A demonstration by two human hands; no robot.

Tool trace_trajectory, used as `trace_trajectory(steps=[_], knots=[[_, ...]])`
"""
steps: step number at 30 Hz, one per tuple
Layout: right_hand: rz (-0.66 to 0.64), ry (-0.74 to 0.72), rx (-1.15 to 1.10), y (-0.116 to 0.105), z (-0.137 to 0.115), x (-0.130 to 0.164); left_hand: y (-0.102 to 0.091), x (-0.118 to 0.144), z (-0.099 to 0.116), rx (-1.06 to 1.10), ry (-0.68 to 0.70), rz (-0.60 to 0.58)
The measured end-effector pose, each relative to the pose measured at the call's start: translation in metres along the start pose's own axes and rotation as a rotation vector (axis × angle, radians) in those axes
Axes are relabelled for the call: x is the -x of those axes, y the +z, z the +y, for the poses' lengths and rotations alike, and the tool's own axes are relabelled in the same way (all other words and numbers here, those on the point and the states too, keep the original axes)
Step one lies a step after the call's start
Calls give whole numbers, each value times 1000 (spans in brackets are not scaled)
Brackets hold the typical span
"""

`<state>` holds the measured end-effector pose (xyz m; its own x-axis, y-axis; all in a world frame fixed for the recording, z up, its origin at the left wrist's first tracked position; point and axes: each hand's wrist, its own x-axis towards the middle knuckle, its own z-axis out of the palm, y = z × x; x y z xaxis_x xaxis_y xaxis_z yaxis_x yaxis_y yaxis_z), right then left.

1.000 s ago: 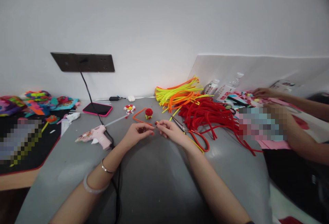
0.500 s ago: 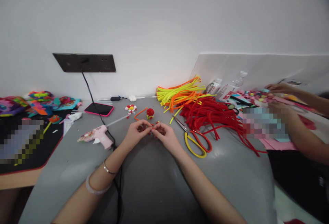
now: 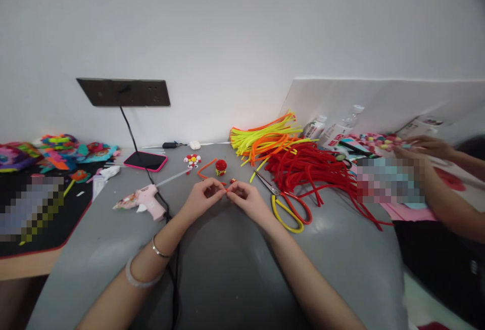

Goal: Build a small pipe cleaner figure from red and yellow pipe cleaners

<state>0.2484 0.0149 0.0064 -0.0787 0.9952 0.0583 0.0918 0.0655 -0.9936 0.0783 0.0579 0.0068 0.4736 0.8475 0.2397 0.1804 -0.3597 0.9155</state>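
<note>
My left hand (image 3: 202,197) and my right hand (image 3: 247,201) meet fingertip to fingertip over the grey table (image 3: 227,269), pinching a short red pipe cleaner piece (image 3: 226,192) between them. Just beyond the fingers lie a bent orange pipe cleaner (image 3: 205,168) and a small red round craft piece (image 3: 220,167). Yellow-and-red handled scissors (image 3: 286,206) lie to the right of my right hand.
A pink glue gun (image 3: 146,200) with a black cord lies left of my hands, a phone (image 3: 146,160) behind it. Red pipe cleaners (image 3: 314,171) and yellow-orange ones (image 3: 263,140) are piled at right. Another person's hands (image 3: 428,148) work at far right.
My hands have stayed together at the table's middle, the fingers shifting on the small red piece. The other person's far hand has moved to the right.
</note>
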Motion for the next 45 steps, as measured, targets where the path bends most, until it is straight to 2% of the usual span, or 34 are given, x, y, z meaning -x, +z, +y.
trace_trajectory(steps=[7, 12, 16, 21, 29, 45], knots=[[1, -30, -38, -3, -3, 1, -1, -1, -1, 169, -25, -1], [84, -81, -21, 6, 0, 0, -1, -2, -3, 225, -30, 5], [145, -107, 7, 9, 4, -1, -2, -1, -2, 187, -31, -9], [147, -120, 61, 3, 7, -1, -3, -1, 1, 165, -44, 2], [158, -330, 296, 2, -1, 2, -1, 0, -1, 39, -45, -23], [207, -381, 339, 2, -4, 4, -2, 0, 0, 44, -68, -25]])
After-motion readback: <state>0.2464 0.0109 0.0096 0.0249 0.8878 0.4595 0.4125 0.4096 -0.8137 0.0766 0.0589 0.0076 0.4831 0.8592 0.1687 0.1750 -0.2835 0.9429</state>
